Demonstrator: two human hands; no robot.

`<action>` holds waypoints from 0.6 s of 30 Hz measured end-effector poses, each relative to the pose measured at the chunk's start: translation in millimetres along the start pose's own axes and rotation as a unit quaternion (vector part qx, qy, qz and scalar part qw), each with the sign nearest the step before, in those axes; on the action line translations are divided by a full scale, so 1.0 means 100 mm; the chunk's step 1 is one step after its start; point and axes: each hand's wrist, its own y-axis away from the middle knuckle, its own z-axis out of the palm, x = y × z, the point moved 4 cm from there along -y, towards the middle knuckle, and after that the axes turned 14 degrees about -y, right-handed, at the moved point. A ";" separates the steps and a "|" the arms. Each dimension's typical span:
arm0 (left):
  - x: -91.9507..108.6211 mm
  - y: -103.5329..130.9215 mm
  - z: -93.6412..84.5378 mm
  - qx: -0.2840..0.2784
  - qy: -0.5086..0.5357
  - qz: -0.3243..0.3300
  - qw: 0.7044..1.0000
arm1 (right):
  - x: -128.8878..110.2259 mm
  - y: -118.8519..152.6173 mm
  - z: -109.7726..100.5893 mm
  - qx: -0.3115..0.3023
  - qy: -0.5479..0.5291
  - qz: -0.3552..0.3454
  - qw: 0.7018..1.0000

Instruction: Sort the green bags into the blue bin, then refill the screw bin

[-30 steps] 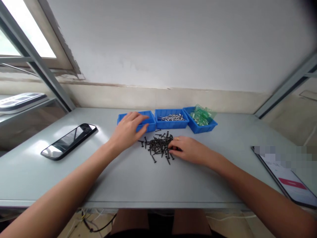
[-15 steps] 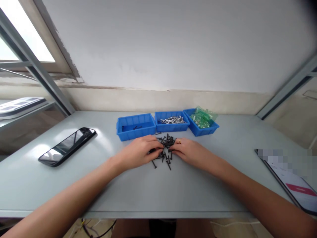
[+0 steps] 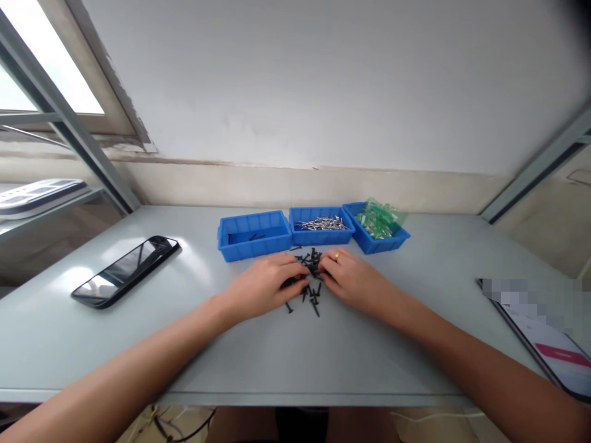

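A loose pile of black screws (image 3: 313, 259) lies on the grey table between my hands, a few of them scattered toward me. From the left, my left hand (image 3: 268, 283) reaches in, its fingers and thumb curled round some of the black screws, dark bits showing in the grip. My right hand (image 3: 351, 278), with a gold ring on one finger, rests at the pile's right edge. Its fingers are bent and close together, and what lies within them is hidden. Just behind the pile, a blue bin (image 3: 253, 237) on the left holds a few black screws.
A middle blue bin (image 3: 323, 237) contains many silver nails or screws. The right blue bin (image 3: 382, 245) holds a green plastic bag (image 3: 379, 216). One black phone (image 3: 127, 271) lies at left; a device with a lit screen (image 3: 540, 332) is at right. Behind stands the wall.
My right hand has shifted slightly up and its fingers have curled in more at the pile's edge. My left hand has edged a little to the right.
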 end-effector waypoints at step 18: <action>0.03 0.00 -0.07 0.038 0.076 -0.004 0.996 | -0.29 0.07 -0.27 0.159 -0.114 -0.179 0.964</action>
